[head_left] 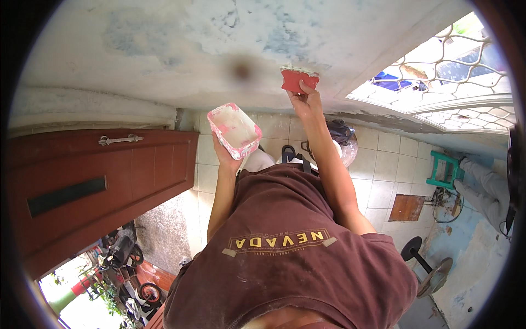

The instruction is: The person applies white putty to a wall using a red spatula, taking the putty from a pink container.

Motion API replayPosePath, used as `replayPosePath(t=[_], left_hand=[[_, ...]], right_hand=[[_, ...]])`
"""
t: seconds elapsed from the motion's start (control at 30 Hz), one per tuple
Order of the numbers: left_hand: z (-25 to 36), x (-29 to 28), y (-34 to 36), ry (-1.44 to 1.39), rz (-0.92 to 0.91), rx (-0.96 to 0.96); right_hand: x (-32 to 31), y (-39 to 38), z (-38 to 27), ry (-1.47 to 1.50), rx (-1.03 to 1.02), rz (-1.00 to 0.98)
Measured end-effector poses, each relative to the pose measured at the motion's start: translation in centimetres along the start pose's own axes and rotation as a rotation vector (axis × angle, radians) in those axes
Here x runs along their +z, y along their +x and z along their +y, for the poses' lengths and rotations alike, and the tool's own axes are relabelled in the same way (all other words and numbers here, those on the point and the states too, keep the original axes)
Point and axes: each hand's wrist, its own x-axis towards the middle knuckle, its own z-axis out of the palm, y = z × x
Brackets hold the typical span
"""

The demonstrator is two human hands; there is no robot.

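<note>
Head: red scraper [291, 80] in right fingertips [304, 87]

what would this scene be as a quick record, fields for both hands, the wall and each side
left hand: holding a tub smeared pink and white, open side up
right hand: gripping a red scraper, whitish paste along its far edge
wall: pale with patchy bluish marks; the scraper's edge appears to be against it
left side: brown door with a metal bolt
right side: window with a curved grille, green stool
</note>
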Motion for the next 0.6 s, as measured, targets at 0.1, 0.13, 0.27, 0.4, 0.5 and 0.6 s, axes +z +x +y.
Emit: replayPosePath(t=[0.1, 0.13, 0.27, 0.4, 0.5, 0.6], left_hand=[[0.3, -0.4, 0.3, -0.002, -0.011, -0.008], [0.2, -0.2, 0.4, -0.005, -0.012, -0.018], [0.2, 0.0, 0.4, -0.015, -0.009, -0.041], [-0.1, -0.4, 0.2, -0.023, 0.0, -0.027], [-0.2, -1.5, 0.4, -0.041, -0.011, -0.037], [-0.4, -1.3, 1.1, -0.037, -0.07, -0.057]], right_hand=[[2.1, -1.5, -0.1, 0.041, 0.048, -0.018], [2.9, -2.1, -0.4, 0.06, 0.06, -0.015], [5.3, -5.5, -1.5, -0.078, -0.113, -0.258], [5.7, -8.2, -6.5, -0.181, -0.288, -0.49], [3.2, -7.3, -6.8, -0.291, -0.34, -0.409], [-5.3, -1.7, -6.3, -0.358, -0.232, -0.14]])
